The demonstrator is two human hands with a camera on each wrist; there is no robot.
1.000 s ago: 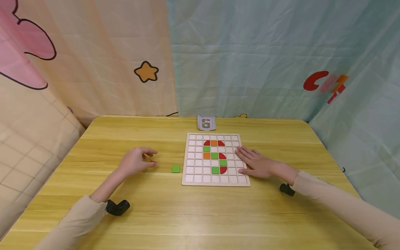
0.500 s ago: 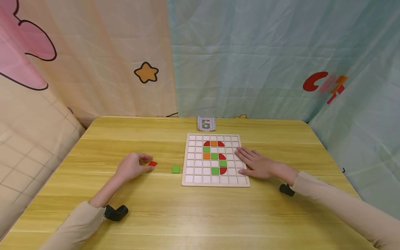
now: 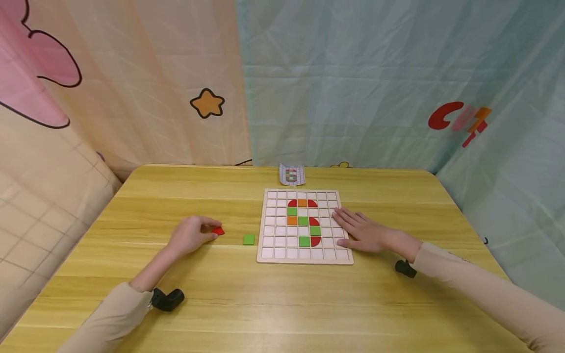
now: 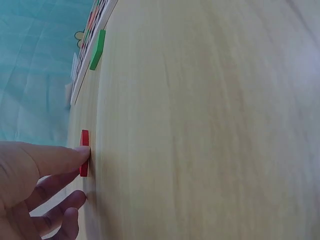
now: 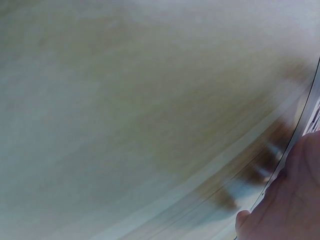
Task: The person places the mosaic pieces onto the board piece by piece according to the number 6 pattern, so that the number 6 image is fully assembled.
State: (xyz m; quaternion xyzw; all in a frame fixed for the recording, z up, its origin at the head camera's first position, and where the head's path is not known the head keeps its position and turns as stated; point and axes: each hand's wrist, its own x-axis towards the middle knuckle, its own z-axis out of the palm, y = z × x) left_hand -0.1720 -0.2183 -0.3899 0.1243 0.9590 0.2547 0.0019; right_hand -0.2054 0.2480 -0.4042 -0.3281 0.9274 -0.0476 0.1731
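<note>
My left hand [image 3: 191,234] pinches a small red tile [image 3: 218,230] between thumb and fingers, left of the grid board. In the left wrist view the thumb lies across the red tile [image 4: 84,167], close over the table. A green square tile [image 3: 249,239] lies between that hand and the board. The pale grid board [image 3: 273,253] bears red, orange and green tiles in a curved figure. My right hand [image 3: 364,232] rests with straight fingers on the board's right edge; in the right wrist view only part of the right hand [image 5: 285,200] shows.
A small paper card [image 3: 292,175] with a printed coloured figure on a grid stands behind the board. The wooden table [image 3: 282,304] ends at the back against printed curtains [image 3: 375,98]. Black wrist devices [image 3: 167,299] sit under both sleeves.
The left fingers have closed on the red tile, and more of it now shows past the fingertips. The right hand, the board and the green tile stay where they were.
</note>
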